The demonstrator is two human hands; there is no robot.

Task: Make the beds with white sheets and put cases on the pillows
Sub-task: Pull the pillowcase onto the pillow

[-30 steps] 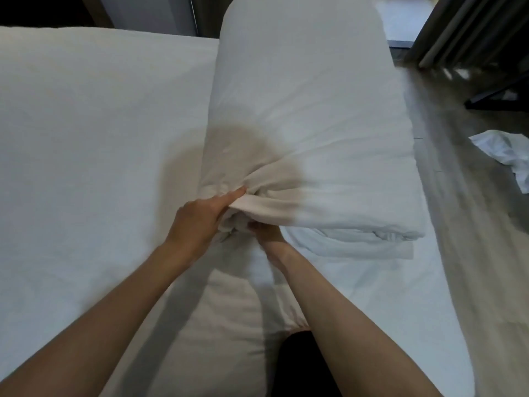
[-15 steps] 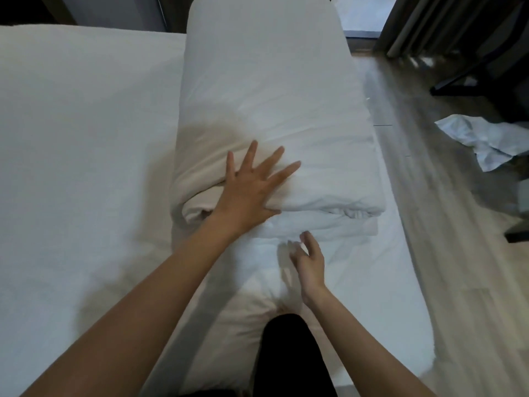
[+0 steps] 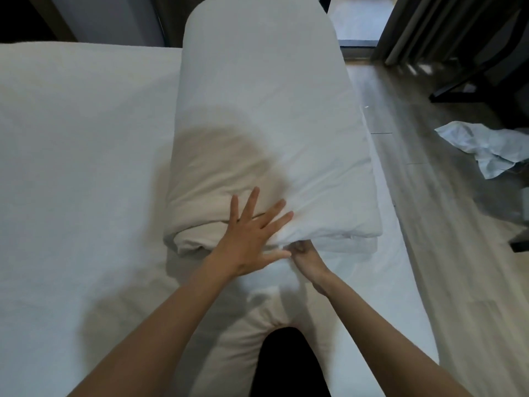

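A thick folded white duvet (image 3: 263, 133) lies lengthwise along the right side of the bed (image 3: 80, 167), which is covered with a white sheet. My left hand (image 3: 252, 239) presses flat on the duvet's near end, fingers spread and straight. My right hand (image 3: 305, 253) is just to its right, fingers curled under the near edge of the duvet's top layer and pinching the fabric; its fingertips are hidden in the fold. A loose part of white bedding (image 3: 257, 316) runs from the duvet toward my body.
Wooden floor (image 3: 446, 224) runs along the bed's right side. A crumpled white cloth (image 3: 486, 144) lies on the floor at right. Dark furniture legs (image 3: 458, 90) and curtains (image 3: 423, 30) stand at the far right. The bed's right edge is close to the duvet.
My right hand has moved up from the sheet to the duvet's near edge and taken hold of the fabric. My left hand stays flat on the duvet, shifted slightly.
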